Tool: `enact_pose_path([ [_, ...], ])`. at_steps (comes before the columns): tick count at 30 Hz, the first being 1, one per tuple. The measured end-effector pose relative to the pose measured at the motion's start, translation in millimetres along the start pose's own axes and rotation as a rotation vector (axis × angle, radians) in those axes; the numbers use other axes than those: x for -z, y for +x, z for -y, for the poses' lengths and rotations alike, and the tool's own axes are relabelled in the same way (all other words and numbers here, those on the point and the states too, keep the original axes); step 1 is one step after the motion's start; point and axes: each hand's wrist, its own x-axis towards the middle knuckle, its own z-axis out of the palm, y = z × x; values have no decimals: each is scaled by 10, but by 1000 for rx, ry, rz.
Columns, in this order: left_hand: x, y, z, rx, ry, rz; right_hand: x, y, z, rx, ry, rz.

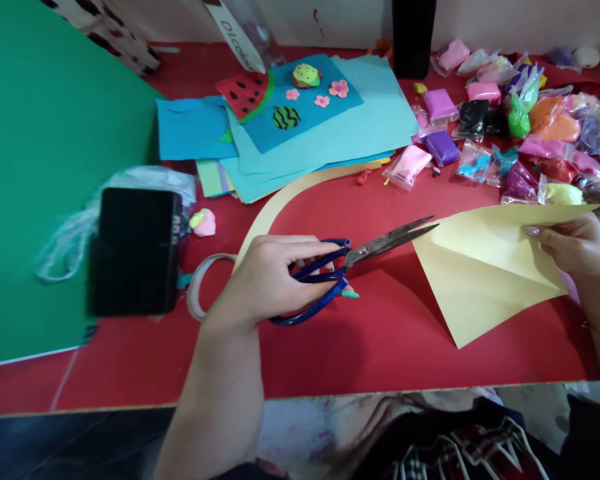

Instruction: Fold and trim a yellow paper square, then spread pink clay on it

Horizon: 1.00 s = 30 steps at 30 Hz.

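My left hand (275, 273) is closed around the dark blue handles of a pair of scissors (380, 243). Their metal blades point right and are only slightly apart, with the tips at the upper left corner of a pale yellow sheet of paper (490, 267). Whether the tips touch the paper, I cannot tell. My right hand (575, 243) pinches this sheet at its right side, thumb on top. The sheet is creased and held tilted above the red table (325, 360). A narrow yellow paper strip (280, 200) curves behind my left hand.
Blue paper sheets (380, 107) with clay shapes lie at the back. Many bagged clay pieces (530, 127) cover the back right. To the left are a black phone-like device (135, 253), a tape roll (195, 287), a pink clay lump (204, 222) and a large green board (45, 187).
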Motion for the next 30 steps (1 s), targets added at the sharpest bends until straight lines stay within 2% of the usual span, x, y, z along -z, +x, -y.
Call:
enact_pose_path([
  [6, -10, 8, 6, 4, 12, -21, -25, -5, 41, -18, 52, -32],
  [13, 17, 19, -20, 24, -3, 13, -30, -1, 46, -31, 30, -36],
  [21, -1, 25, -21, -36, -2, -28, -21, -4, 53, -25, 4, -29],
  [30, 15, 23, -36, 26, 8, 1, 12, 19, -6, 7, 21, 16],
])
